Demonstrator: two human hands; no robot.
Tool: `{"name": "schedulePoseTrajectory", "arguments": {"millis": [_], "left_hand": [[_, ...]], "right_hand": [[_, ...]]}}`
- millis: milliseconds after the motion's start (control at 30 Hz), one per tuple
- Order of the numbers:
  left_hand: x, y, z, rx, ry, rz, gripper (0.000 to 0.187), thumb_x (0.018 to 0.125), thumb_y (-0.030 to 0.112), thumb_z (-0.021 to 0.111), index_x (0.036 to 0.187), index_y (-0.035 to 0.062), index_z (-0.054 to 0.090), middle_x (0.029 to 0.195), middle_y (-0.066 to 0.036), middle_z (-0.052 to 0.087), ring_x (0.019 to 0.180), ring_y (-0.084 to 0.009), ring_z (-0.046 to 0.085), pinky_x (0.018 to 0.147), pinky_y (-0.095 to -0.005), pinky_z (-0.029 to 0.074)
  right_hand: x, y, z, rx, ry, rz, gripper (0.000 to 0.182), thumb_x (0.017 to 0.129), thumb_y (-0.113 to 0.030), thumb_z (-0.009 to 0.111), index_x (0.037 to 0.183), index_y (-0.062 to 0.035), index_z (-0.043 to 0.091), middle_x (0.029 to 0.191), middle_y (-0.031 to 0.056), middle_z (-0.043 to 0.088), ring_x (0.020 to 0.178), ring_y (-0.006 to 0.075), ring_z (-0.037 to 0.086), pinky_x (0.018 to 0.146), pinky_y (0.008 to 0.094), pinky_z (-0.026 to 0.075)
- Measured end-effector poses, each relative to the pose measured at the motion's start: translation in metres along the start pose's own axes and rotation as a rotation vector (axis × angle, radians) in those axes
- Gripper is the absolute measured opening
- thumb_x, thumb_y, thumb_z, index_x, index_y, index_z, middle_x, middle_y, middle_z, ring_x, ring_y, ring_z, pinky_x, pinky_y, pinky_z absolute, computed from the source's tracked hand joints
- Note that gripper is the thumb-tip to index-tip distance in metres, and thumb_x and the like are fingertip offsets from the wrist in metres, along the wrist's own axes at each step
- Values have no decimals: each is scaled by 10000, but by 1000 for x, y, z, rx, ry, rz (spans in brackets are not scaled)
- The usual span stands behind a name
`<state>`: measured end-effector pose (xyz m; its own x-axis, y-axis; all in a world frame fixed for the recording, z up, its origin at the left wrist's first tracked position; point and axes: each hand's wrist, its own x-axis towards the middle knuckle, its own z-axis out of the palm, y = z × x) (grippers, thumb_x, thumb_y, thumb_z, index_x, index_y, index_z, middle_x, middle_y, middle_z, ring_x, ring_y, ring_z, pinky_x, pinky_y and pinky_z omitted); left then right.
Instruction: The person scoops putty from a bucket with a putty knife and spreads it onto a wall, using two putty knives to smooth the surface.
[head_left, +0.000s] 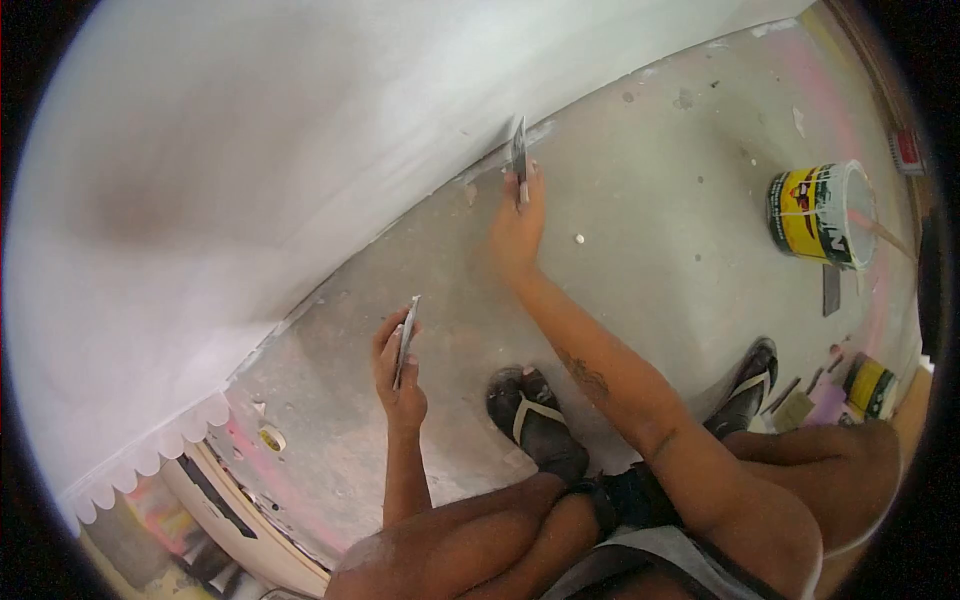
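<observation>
My right hand (517, 230) is closed around the handle end of a putty knife (519, 150). Its dark flat blade stands at the foot of the white wall (300, 130), where wall and floor meet. Lower and to the left, my left hand (402, 385) grips a second flat putty knife (406, 343), seen nearly edge-on, with whitish paste along its edge and tip. This hand is raised over the grey floor (620, 180), apart from the wall.
At the right stands a yellow-and-black paint bucket (808, 212) with a stick (890, 236) in it. A flat grey blade (831, 290) lies beside it. Near my sandalled foot (540, 425) are floor specks; a tape roll (271, 438) lies left, a smaller tub (870, 387) right.
</observation>
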<state>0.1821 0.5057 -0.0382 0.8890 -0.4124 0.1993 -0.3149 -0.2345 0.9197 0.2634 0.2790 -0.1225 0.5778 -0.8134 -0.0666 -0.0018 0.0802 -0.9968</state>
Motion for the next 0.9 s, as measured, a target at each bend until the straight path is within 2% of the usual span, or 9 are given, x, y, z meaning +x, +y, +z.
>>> {"name": "schedulePoseTrajectory", "arguments": {"millis": [200, 367, 533, 600, 667, 700, 767, 800, 900], "left_hand": [[-13, -4, 0, -67, 70, -3, 469, 937, -24, 416, 1392, 78, 466, 1405, -243, 429, 1269, -385, 497, 1028, -521, 459], [-20, -7, -4, -189, 244, -284, 515, 916, 1, 462, 1416, -47, 351, 1381, -266, 460, 1225, -381, 542, 1077, -496, 382], [-5, 5, 8, -251, 305, -304, 530, 911, 54, 490, 1403, -69, 335, 1282, -244, 553, 1207, -359, 555, 1054, -506, 407], [-1, 8, 13, -448, 377, -311, 521, 912, 74, 498, 1395, -56, 353, 1239, -232, 585, 1190, -356, 566, 1042, -510, 416], [3, 8, 20, -776, 445, -553, 420, 942, 162, 513, 1326, 4, 453, 1151, -165, 642, 1097, -297, 623, 857, -444, 543], [3, 9, 23, -784, 440, -555, 420, 942, 162, 513, 1326, 4, 453, 1151, -165, 642, 1097, -297, 623, 857, -444, 543], [8, 10, 28, -1212, 260, -742, 339, 977, 294, 509, 1234, 74, 532, 1104, -95, 660, 936, -238, 673, 607, -352, 570], [16, 17, 37, -1240, 354, -882, 329, 995, 380, 483, 1167, 115, 574, 1033, -53, 676, 794, -196, 682, 455, -314, 518], [29, 24, 58, -1412, 359, -888, 308, 996, 350, 475, 1119, 95, 597, 997, -73, 696, 767, -130, 696, 396, -234, 507]], "right_hand": [[-11, 1, 34, -164, 29, -198, 567, 904, 24, 558, 1449, -28, 407, 1374, 259, 427, 1274, 402, 440, 1072, 408, 363], [-40, 10, 55, -108, -33, -163, 587, 889, 26, 567, 1452, -42, 414, 1393, 251, 415, 1304, 407, 415, 1098, 408, 343], [-51, 11, 47, -20, -105, -96, 583, 888, 30, 559, 1449, -64, 431, 1373, 238, 450, 1305, 395, 430, 1109, 413, 340], [-56, 16, 15, -76, -380, -59, 552, 881, 33, 566, 1415, -72, 473, 1321, 223, 507, 1276, 376, 468, 1093, 410, 358], [-50, 1, -10, -2, -420, -87, 513, 879, 61, 548, 1373, -70, 504, 1295, 189, 514, 1198, 337, 510, 1049, 394, 400], [-51, -9, -25, 71, -462, -94, 480, 877, 88, 530, 1331, -67, 535, 1269, 154, 521, 1121, 299, 552, 1005, 378, 442], [-45, -43, -53, 76, -549, -204, 488, 859, 97, 523, 1319, -65, 532, 1272, 154, 520, 1161, 308, 535, 1021, 382, 428], [-47, -57, -66, 89, -640, -295, 496, 842, 107, 516, 1307, -64, 528, 1275, 155, 519, 1201, 318, 518, 1036, 387, 414], [-56, -69, -91, 197, -877, -371, 553, 794, 110, 513, 1317, -71, 513, 1280, 171, 511, 1277, 327, 461, 1074, 397, 376]]}}
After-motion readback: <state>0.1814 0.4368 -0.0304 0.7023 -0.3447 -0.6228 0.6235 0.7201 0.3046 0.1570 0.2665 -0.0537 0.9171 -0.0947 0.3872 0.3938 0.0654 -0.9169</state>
